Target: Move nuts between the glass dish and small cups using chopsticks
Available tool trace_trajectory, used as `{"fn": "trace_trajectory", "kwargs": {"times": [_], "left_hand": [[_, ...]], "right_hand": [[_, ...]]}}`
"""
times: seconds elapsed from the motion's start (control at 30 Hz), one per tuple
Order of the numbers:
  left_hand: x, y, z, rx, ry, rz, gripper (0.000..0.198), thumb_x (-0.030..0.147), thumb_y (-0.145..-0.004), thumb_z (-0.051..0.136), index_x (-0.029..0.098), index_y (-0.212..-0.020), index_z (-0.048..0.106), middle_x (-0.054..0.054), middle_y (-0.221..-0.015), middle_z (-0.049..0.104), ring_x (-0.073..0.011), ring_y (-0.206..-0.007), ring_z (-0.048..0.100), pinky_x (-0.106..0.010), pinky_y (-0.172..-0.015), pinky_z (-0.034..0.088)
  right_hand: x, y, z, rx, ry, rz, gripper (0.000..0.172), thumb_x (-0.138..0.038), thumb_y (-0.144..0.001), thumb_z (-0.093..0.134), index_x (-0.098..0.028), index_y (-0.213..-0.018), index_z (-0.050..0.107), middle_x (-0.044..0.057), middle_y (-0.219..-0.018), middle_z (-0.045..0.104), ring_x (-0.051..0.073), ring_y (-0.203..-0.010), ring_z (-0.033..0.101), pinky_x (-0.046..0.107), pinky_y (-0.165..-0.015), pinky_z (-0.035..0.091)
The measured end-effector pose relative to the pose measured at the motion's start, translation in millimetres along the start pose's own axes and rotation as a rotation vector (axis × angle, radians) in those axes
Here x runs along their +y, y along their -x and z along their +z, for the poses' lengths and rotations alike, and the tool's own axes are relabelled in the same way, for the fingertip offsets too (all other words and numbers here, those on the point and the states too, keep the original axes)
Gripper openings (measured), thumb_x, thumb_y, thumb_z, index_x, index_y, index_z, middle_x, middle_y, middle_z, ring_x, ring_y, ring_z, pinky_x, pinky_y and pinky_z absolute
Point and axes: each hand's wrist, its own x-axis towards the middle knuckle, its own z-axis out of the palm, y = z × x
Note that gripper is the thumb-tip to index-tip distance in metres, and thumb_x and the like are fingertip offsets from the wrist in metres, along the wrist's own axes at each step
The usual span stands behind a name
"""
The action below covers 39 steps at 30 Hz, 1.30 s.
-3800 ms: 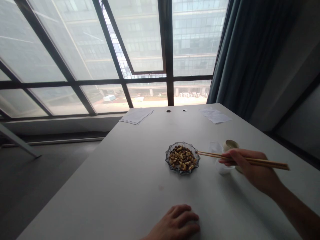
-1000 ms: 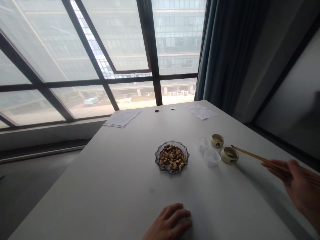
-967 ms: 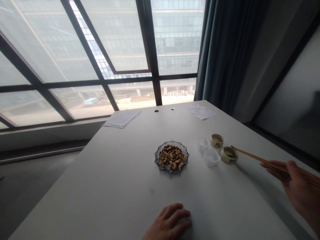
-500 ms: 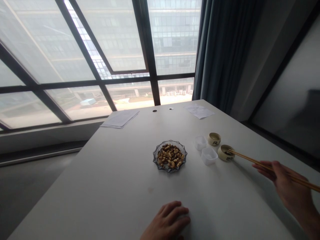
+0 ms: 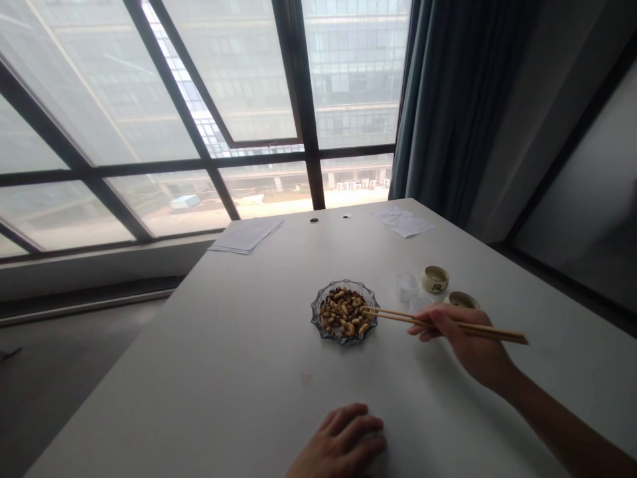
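My right hand [image 5: 468, 342] holds a pair of wooden chopsticks [image 5: 398, 315], whose tips reach the right side of the nuts [image 5: 343, 311] in a scalloped glass dish [image 5: 317, 325]. Behind that hand are two small beige cups, the farther one [image 5: 434, 280] in full view and the nearer one [image 5: 464, 300] partly hidden. Of two clear plastic containers, one [image 5: 407, 287] shows well and the other [image 5: 421, 305] is mostly covered by my fingers. My left hand [image 5: 343, 441] rests on the table near the front edge, fingers slightly bent and apart, holding nothing.
On the white table [image 5: 223, 345], a stack of papers [image 5: 246, 236] lies at the back left and a loose sheet [image 5: 404, 221] at the back right. Windows stand behind, with a dark blue curtain [image 5: 448, 106] on the right.
My right hand has moved left with the chopsticks, whose tips have gone from the nearer cup to the glass dish. My left hand stays on the table. The view has shifted slightly.
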Motion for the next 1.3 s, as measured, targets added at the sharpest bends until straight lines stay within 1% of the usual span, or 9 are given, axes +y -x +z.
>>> {"fn": "trace_trajectory", "kwargs": {"times": [0.13, 0.23, 0.3, 0.43, 0.6, 0.77, 0.97, 1.2, 1.3], "left_hand": [[1, -1, 0.8, 0.050, -0.030, -0.011, 0.023, 0.034, -0.106, 0.055, 0.023, -0.124, 0.063, 0.000, -0.128, 0.069, -0.0173, -0.127, 0.053, -0.026, -0.110, 0.044], [3, -2, -0.1, 0.044, -0.054, -0.010, 0.022, 0.034, -0.105, 0.056, 0.024, -0.123, 0.064, 0.000, -0.127, 0.069, -0.0164, -0.126, 0.054, -0.026, -0.110, 0.044], [3, -3, -1.2, 0.042, -0.044, -0.013, 0.023, 0.035, -0.106, 0.054, 0.024, -0.124, 0.064, 0.001, -0.127, 0.069, -0.0165, -0.127, 0.054, -0.026, -0.110, 0.044], [4, -2, -1.5, 0.047, -0.046, -0.019, 0.024, 0.037, -0.106, 0.054, 0.025, -0.123, 0.065, 0.001, -0.126, 0.069, -0.0169, -0.126, 0.054, -0.026, -0.110, 0.044], [5, -3, 0.5, 0.052, -0.034, -0.028, 0.024, 0.037, -0.107, 0.051, 0.025, -0.123, 0.065, 0.003, -0.127, 0.070, -0.0162, -0.125, 0.055, -0.026, -0.110, 0.043], [5, -3, -0.1, 0.080, -0.028, -0.022, 0.025, 0.037, -0.108, 0.049, 0.025, -0.123, 0.065, 0.003, -0.127, 0.070, -0.0157, -0.125, 0.054, -0.025, -0.110, 0.043], [5, -2, -2.8, -0.007, -0.073, -0.023, 0.025, 0.038, -0.104, 0.058, 0.026, -0.125, 0.064, 0.001, -0.128, 0.068, -0.0167, -0.127, 0.054, -0.026, -0.110, 0.045], [5, -2, -4.2, -0.009, -0.058, -0.024, 0.025, 0.036, -0.104, 0.058, 0.026, -0.125, 0.064, 0.000, -0.129, 0.068, -0.0169, -0.129, 0.054, -0.026, -0.111, 0.045], [5, -2, -3.6, -0.009, -0.075, -0.021, 0.024, 0.036, -0.104, 0.058, 0.026, -0.125, 0.064, 0.000, -0.129, 0.068, -0.0170, -0.128, 0.054, -0.026, -0.110, 0.045]], "right_hand": [[0, -14, 43, -0.291, 0.098, 0.028, 0.042, -0.051, -0.099, 0.057, -0.017, -0.086, 0.077, 0.008, -0.084, 0.078, 0.019, -0.075, 0.074, 0.029, -0.070, 0.060], [4, -19, 62, -0.404, 0.193, -0.022, 0.042, -0.049, -0.101, 0.055, -0.018, -0.083, 0.077, 0.006, -0.084, 0.075, 0.018, -0.079, 0.070, 0.029, -0.073, 0.055], [8, -22, 68, -0.431, 0.224, -0.062, 0.042, -0.047, -0.102, 0.054, -0.019, -0.082, 0.077, 0.005, -0.085, 0.074, 0.017, -0.080, 0.068, 0.029, -0.075, 0.053], [18, -25, 69, -0.402, 0.222, -0.057, 0.042, -0.047, -0.102, 0.053, -0.018, -0.083, 0.076, 0.006, -0.085, 0.074, 0.018, -0.080, 0.068, 0.029, -0.075, 0.052], [30, -24, 65, -0.352, 0.183, 0.031, 0.042, -0.051, -0.101, 0.055, -0.017, -0.086, 0.076, 0.006, -0.083, 0.076, 0.020, -0.079, 0.071, 0.031, -0.075, 0.054], [38, -23, 71, -0.302, 0.094, 0.088, 0.044, -0.054, -0.099, 0.056, -0.016, -0.090, 0.076, 0.008, -0.084, 0.077, 0.021, -0.076, 0.073, 0.032, -0.072, 0.058], [42, -20, 76, -0.307, 0.072, 0.059, 0.046, -0.054, -0.100, 0.054, -0.016, -0.090, 0.078, 0.010, -0.088, 0.077, 0.021, -0.078, 0.074, 0.031, -0.071, 0.060], [42, -18, 78, -0.311, 0.076, 0.003, 0.045, -0.053, -0.100, 0.053, -0.017, -0.092, 0.079, 0.009, -0.092, 0.077, 0.021, -0.081, 0.074, 0.031, -0.071, 0.061], [43, -17, 79, -0.263, 0.067, 0.026, 0.047, -0.056, -0.099, 0.053, -0.017, -0.092, 0.078, 0.010, -0.088, 0.078, 0.024, -0.080, 0.075, 0.034, -0.073, 0.062]]}}
